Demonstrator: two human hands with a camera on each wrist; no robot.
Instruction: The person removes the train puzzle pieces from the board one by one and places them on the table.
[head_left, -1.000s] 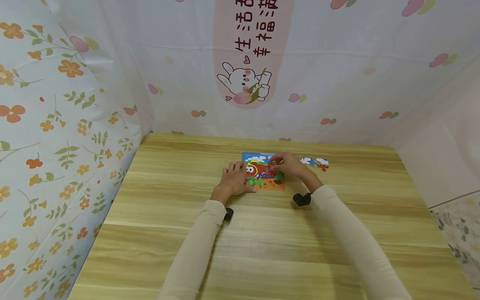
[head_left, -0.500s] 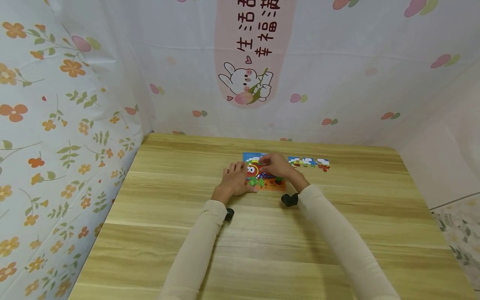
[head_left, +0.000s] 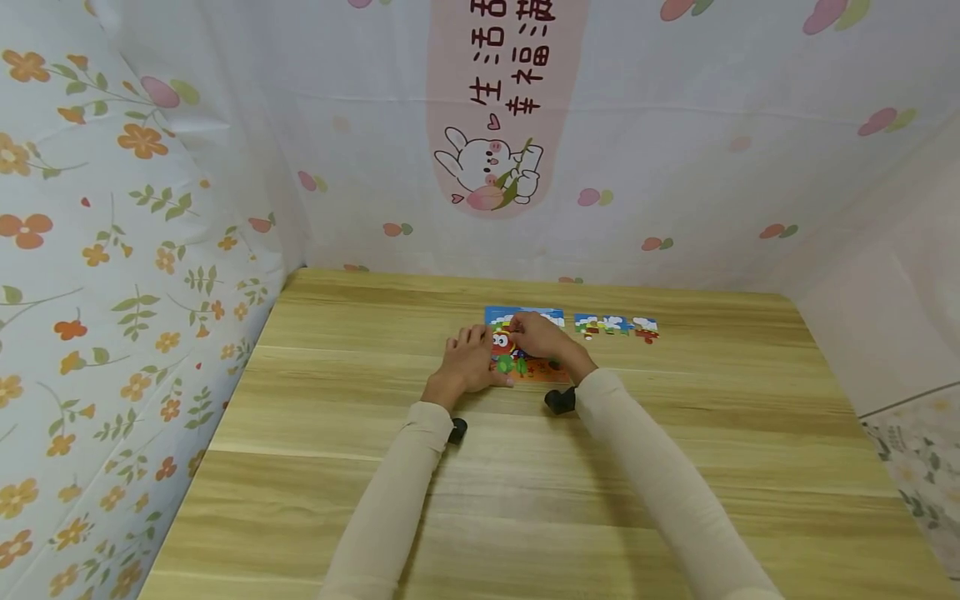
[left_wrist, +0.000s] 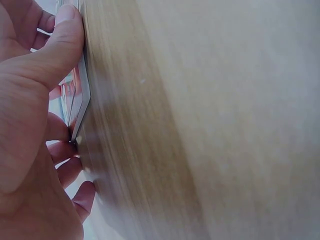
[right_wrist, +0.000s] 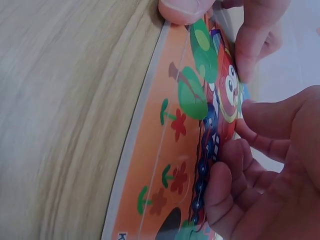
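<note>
A colourful jigsaw puzzle [head_left: 536,369] with a red smiling train lies flat near the table's far edge. My left hand [head_left: 467,360] holds its left side, with the thumb [left_wrist: 62,37] along the front edge and the fingers around the left edge. Over the middle of the picture, my right hand [head_left: 542,337] has its thumb and fingertips together beside the train's face. It appears to pinch a puzzle piece, mostly hidden by the fingers. In the right wrist view, orange ground with red flowers [right_wrist: 178,125] shows, and the other fingers are curled above the puzzle.
Loose puzzle pieces [head_left: 615,324] lie in a row to the right of the puzzle on the wooden table [head_left: 495,492]. Behind the table hangs a printed white cloth [head_left: 360,150]; a flowered cloth [head_left: 135,333] hangs along the left.
My right hand has moved left across the puzzle toward the train's face, uncovering the leftmost loose piece on the table. The left hand stays in place.
</note>
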